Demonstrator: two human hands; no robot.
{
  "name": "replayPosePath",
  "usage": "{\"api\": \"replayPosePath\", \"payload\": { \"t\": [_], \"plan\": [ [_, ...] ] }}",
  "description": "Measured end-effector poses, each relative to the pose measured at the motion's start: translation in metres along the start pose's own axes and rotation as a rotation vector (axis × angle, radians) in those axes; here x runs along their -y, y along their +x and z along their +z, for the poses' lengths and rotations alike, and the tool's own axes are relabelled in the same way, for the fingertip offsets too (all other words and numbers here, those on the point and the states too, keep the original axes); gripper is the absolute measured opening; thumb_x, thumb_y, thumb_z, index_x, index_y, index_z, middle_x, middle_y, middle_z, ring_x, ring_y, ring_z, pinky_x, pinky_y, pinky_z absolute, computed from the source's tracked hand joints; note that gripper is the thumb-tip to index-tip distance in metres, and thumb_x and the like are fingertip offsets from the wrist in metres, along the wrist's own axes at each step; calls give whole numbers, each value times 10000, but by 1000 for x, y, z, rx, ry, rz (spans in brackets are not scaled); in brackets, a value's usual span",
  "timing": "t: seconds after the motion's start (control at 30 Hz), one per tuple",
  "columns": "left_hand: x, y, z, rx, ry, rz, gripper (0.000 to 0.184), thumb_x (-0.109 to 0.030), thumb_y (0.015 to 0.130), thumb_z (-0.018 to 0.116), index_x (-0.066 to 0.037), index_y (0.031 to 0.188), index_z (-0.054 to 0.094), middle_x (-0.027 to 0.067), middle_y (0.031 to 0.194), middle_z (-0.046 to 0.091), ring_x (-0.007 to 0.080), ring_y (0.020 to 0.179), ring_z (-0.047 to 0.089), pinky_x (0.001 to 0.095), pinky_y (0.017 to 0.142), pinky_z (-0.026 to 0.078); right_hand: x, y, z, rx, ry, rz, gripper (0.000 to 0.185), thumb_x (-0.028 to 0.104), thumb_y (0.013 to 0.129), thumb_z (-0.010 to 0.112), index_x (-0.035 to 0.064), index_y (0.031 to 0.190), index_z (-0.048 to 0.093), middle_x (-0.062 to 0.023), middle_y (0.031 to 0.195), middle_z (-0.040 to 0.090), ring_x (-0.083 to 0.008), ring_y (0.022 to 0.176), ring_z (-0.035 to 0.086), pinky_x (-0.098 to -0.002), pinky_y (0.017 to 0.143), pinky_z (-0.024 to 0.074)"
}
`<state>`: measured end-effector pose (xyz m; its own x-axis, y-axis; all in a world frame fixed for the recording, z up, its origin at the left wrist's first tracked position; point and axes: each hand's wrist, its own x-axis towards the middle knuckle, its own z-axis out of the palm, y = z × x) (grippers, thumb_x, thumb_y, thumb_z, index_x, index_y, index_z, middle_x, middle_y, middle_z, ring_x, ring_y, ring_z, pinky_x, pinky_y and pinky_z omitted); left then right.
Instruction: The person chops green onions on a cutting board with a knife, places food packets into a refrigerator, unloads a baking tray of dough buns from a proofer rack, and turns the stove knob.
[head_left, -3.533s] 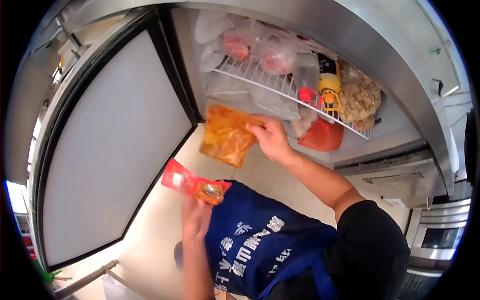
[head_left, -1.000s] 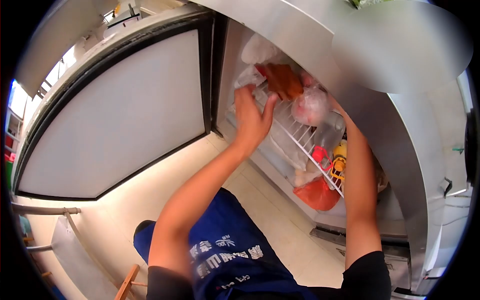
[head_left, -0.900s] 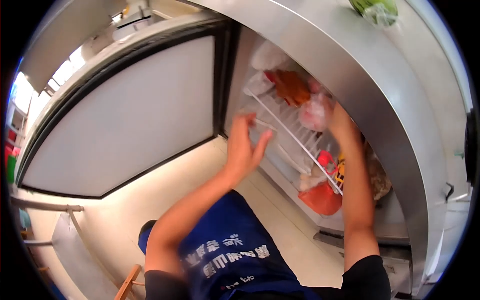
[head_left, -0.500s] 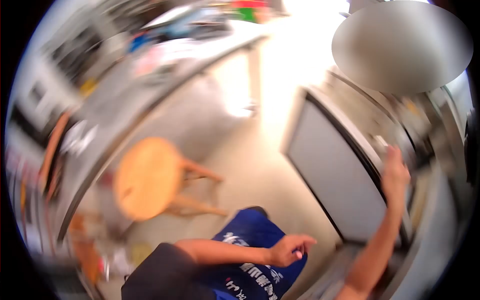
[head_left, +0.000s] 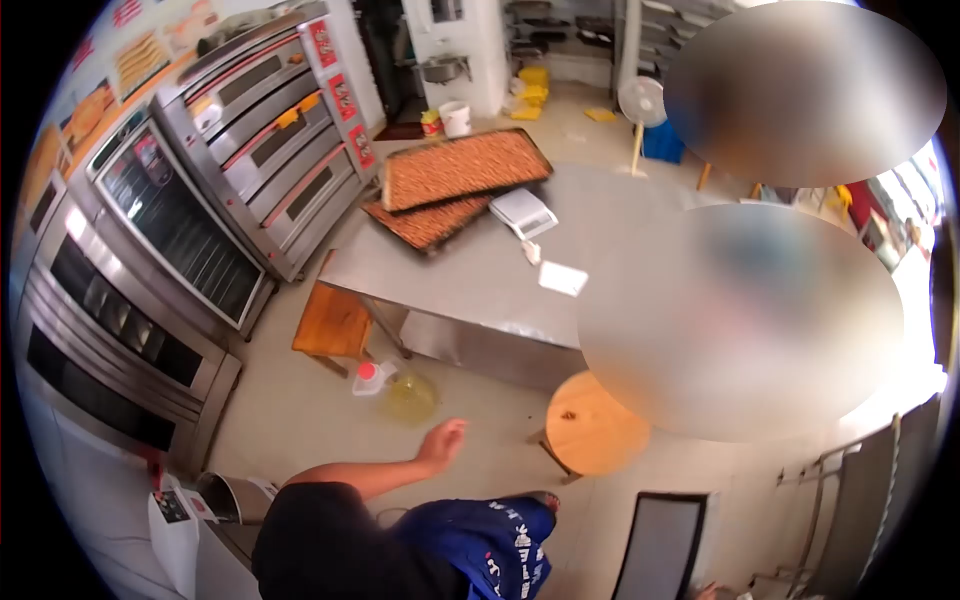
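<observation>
The left hand (head_left: 440, 447) hangs over the floor (head_left: 480, 455), its fingers bent and drawn in close together. The right hand (head_left: 708, 592) shows only in part at the bottom edge of the view, just beside the grey door panel (head_left: 660, 550) with its dark border; whether its fingers are wide, narrow or holding something, I cannot tell. The door panel stands over the floor, to the right of the blue apron (head_left: 485, 545).

Beyond the left hand, a clear jug with a red cap (head_left: 368, 378) stands on the floor beside a yellowish, see-through item (head_left: 410, 398). A round wooden stool (head_left: 597, 425) is near the tabletop's near edge, and a square wooden stool (head_left: 333, 322) is by its near left corner. On the steel tabletop (head_left: 450, 278), two trays of brown food (head_left: 465, 168) overlap at the left end, one partly over the other. A white scale (head_left: 523, 213) sits just right of them, and a white rectangular item (head_left: 563, 279) lies nearer the near edge
</observation>
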<state>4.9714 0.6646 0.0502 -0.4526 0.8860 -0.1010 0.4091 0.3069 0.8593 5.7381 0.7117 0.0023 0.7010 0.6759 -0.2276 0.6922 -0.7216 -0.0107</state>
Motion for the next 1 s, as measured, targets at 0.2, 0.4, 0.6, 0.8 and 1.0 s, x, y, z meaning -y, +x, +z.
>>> {"api": "replayPosePath", "payload": {
  "t": [0.2, 0.4, 0.6, 0.8, 1.0],
  "plan": [
    [164, -126, -204, -584, 363, -358, 365, -345, 981, 490, -36, 1122, 624, 190, 1150, 620, 378, 1088, 556, 459, 938, 441, 98, -123, 11, 99, -88, -152, 565, 423, 988, 433, 23, 1386, 467, -208, 1343, 550, -347, 1230, 534, -437, 1023, 416],
    [168, -259, -333, -767, 454, -360, 318, -304, 989, 509, -9, 1066, 599, 219, 1132, 617, 368, 1032, 590, 430, 871, 464, 96, -205, 39, 108, -147, -201, 536, 384, 1001, 444, -9, 1364, 474, -231, 1317, 563, -372, 1203, 549, -448, 1007, 424],
    [221, -272, -389, -873, 259, -513, 413, -356, 990, 525, -10, 1210, 573, 234, 1198, 597, 355, 1125, 569, 422, 965, 434, 139, -336, 73, -171, 141, -468, 483, 365, 974, 537, -35, 1242, 567, -236, 1130, 647, -372, 1041, 623, -448, 901, 478],
    [248, -247, -415, -803, 383, -581, 645, -381, 996, 500, -66, 1513, 280, 304, 1549, 195, 510, 1435, 116, 558, 1169, 127, 266, -535, 128, 187, 455, -561, 359, 259, 908, 655, -46, 1095, 632, -201, 986, 687, -310, 919, 662, -405, 806, 523],
    [326, -257, -525, -722, 383, -588, 700, -431, 1007, 448, -114, 1558, 154, 302, 1577, 85, 494, 1457, 6, 588, 1164, 15, 445, -718, 221, 576, 307, -852, 452, 318, 878, 663, -54, 1132, 624, -257, 1066, 671, -357, 1012, 655, -427, 868, 521]
  ]
}}
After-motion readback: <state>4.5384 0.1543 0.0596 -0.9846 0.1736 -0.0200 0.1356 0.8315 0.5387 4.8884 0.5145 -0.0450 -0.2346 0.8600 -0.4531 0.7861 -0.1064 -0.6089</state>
